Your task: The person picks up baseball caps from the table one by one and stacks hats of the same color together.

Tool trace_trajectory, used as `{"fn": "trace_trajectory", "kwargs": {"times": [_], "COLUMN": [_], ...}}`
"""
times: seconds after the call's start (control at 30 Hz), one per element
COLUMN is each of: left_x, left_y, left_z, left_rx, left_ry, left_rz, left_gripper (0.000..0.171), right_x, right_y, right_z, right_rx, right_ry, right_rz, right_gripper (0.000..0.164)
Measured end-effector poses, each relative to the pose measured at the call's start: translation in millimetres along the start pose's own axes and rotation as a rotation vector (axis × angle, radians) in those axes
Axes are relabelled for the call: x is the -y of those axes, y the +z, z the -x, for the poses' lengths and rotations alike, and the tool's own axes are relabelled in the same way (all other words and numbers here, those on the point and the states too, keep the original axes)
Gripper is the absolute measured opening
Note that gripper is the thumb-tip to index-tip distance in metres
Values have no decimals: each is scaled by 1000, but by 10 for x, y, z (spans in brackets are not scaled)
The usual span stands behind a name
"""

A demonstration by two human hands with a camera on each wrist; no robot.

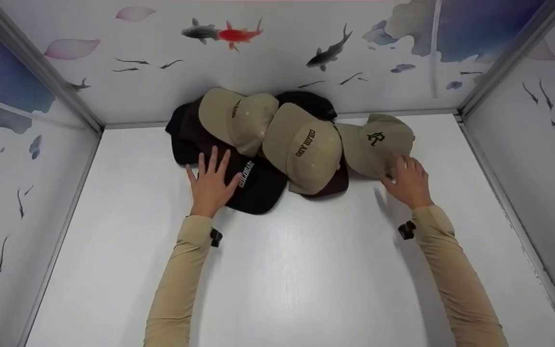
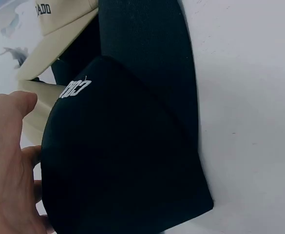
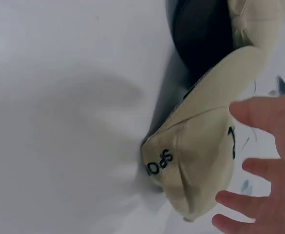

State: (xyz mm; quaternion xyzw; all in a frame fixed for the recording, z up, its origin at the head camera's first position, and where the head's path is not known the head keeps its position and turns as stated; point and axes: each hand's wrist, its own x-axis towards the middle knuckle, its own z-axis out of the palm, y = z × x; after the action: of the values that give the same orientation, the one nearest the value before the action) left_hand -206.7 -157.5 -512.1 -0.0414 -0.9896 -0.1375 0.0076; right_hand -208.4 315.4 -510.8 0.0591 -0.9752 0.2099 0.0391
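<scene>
My left hand [image 1: 210,187] is spread over the left side of a black baseball cap [image 1: 261,196] with white COLORADO lettering. The left wrist view shows its fingers along the edge of the crown [image 2: 113,156], the fingertips partly hidden behind it. On the right, my right hand [image 1: 408,183] hovers at the near edge of a beige cap [image 1: 366,156] with a dark letter R. Its fingers [image 3: 259,170] are loosely bent and apart from each other in the right wrist view, beside the crown and not wrapped round it. Small dark lettering marks that cap's side [image 3: 159,163].
Between the hands, a tan COLORADO cap [image 1: 313,154] lies over a maroon cap [image 1: 333,187]. Another tan cap [image 1: 253,118] and dark caps [image 1: 309,102] are heaped against the back wall [image 1: 277,62], which has painted fish. Side walls enclose the white table [image 1: 301,270].
</scene>
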Motion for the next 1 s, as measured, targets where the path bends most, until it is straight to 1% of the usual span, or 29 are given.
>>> {"fn": "trace_trajectory", "kwargs": {"times": [0.07, 0.13, 0.27, 0.33, 0.43, 0.53, 0.63, 0.7, 0.8, 0.9, 1.0], "left_x": [3, 3, 1, 6, 27, 56, 85, 85, 68, 71, 96], "left_y": [0, 1, -7, -12, -6, 9, 19, 18, -5, -58, -99], "left_z": [17, 27, 38, 40, 46, 62, 81, 99, 111, 107, 101], "left_rx": [-15, -23, -20, -17, -10, -5, -3, -4, -5, 0, 14], "left_ry": [7, 16, 23, 19, 11, 8, 9, 15, 22, 12, -4], "left_rz": [0, -1, -11, -12, -12, -9, -5, 4, 25, 35, 26], "left_gripper": [69, 69, 70, 70, 70, 69, 70, 70, 70, 69, 68], "right_x": [-72, -162, -379, -487, -615, -675, -650, -616, -539, -438, -344], "right_y": [1, -10, -51, -71, -101, -123, -119, -125, -151, -182, -210], "right_z": [-52, -115, -252, -312, -374, -400, -418, -429, -460, -495, -507], "right_rx": [-2, 13, 92, 133, 198, 254, 288, 292, 246, 179, 120], "right_ry": [46, 91, 153, 178, 229, 282, 333, 360, 396, 450, 527], "right_rz": [-33, -88, -223, -255, -263, -296, -386, -462, -620, -824, -1031], "right_gripper": [65, 67, 72, 76, 83, 88, 88, 87, 84, 82, 83]}}
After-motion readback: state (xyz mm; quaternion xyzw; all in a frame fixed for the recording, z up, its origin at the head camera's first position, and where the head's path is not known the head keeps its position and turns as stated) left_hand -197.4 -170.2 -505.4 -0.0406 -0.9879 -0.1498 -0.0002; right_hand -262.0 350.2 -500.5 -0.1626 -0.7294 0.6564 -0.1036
